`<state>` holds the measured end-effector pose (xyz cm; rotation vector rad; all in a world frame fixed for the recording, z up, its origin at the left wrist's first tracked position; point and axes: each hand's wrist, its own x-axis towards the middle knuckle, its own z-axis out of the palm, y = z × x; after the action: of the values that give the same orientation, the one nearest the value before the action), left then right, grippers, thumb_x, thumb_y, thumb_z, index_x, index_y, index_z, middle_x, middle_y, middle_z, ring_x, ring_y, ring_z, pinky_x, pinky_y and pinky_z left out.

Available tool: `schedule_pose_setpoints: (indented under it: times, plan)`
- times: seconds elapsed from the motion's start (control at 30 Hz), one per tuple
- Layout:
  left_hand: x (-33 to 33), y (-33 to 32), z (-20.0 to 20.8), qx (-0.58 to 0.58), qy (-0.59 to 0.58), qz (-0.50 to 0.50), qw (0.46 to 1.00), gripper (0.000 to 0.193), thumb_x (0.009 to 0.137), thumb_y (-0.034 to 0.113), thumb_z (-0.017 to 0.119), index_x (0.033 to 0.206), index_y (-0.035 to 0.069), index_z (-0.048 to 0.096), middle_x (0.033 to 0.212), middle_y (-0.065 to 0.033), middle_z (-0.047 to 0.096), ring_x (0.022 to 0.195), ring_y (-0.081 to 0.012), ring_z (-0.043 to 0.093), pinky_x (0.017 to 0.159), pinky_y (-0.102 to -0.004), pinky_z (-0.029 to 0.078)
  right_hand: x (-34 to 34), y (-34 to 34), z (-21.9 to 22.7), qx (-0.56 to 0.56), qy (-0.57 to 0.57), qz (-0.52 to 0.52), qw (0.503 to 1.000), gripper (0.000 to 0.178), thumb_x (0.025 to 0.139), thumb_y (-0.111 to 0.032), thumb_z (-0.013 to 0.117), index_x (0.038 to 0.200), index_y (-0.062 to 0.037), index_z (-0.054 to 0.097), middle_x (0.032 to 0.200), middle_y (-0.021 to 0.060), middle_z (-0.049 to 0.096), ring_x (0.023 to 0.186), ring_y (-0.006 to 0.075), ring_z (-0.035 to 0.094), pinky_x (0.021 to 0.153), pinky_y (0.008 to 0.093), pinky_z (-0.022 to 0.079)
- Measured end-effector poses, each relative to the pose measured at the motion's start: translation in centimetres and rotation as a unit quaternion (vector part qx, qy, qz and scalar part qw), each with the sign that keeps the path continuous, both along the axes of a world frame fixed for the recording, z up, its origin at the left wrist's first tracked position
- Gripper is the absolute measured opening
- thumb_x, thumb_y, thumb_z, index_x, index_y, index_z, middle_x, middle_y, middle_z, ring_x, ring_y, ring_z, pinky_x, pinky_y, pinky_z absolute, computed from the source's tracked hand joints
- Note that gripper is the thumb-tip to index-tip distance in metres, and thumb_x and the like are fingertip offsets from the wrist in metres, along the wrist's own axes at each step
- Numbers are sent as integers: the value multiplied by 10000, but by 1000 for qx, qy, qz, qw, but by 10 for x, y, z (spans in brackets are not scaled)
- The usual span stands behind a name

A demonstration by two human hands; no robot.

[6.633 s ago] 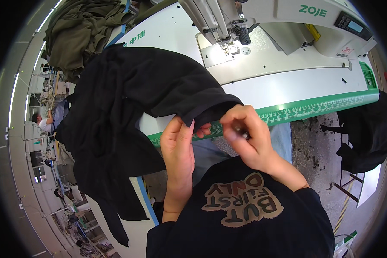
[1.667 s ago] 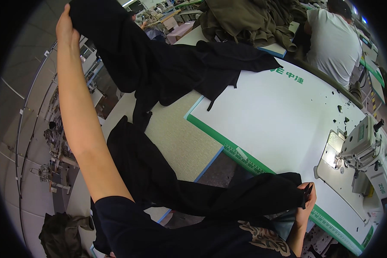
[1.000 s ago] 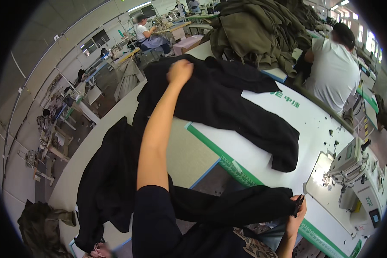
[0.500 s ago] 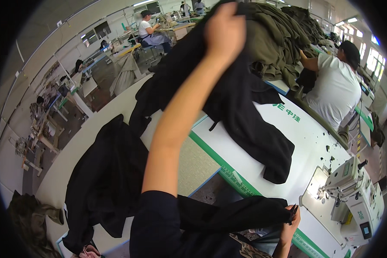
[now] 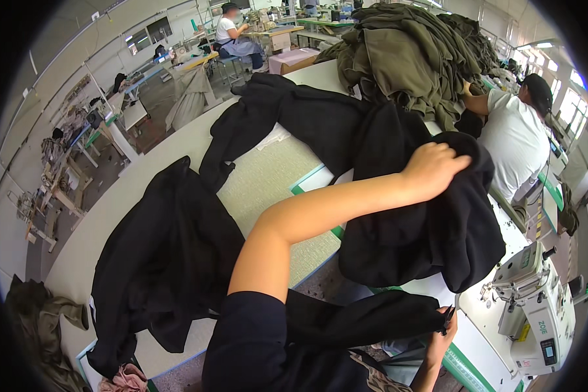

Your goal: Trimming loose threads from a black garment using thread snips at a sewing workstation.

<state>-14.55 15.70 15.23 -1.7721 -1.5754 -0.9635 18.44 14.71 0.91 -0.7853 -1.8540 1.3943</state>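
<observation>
My left arm reaches across to a black garment [image 5: 385, 242] bunched over the right side of the white table. My left hand [image 5: 436, 171] lies at its upper folds, fingers curled in on the cloth; the fingertips are slightly blurred. At the lower right, my right hand [image 5: 443, 333] is closed around small dark thread snips [image 5: 447, 319], blades pointing up. The end of a long black cloth piece [image 5: 366, 318] reaches that hand, running across in front of me; whether the fingers grip it too I cannot tell. Another black garment [image 5: 166, 261] lies to the left.
A white sewing machine [image 5: 536, 313] stands at the right. Olive garments form a high pile [image 5: 411, 59] at the far side, where a co-worker in a white shirt [image 5: 513, 134] sits. More olive cloth [image 5: 42, 326] hangs at the lower left, near pink cloth [image 5: 125, 379].
My left hand has come down and to the right from high over the table, bringing the black garment into a bunch near the sewing machine. My right hand stays about where it was.
</observation>
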Motion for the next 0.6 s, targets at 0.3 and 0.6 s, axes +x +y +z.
schedule_pose_setpoints:
  times: [0.3, 0.6]
  plan:
    - [-160, -27, 168, -91, -261, 159, 948, 301, 861, 272, 615, 853, -26, 658, 735, -155, 666, 858, -169, 688, 672, -328, 542, -1, -2, 5, -17, -14, 3, 1000, 311, 814, -308, 681, 822, -62, 492, 751, -40, 446, 672, 52, 392, 600, 206, 307]
    - [-327, -211, 232, 174, -303, 259, 900, 472, 863, 431, 606, 1002, -18, 655, 975, -131, 669, 1012, -200, 610, 806, -326, 494, -2, -5, 14, -31, 1, 20, 999, 337, 831, -354, 647, 838, -58, 485, 767, -33, 454, 710, 66, 420, 627, 214, 324]
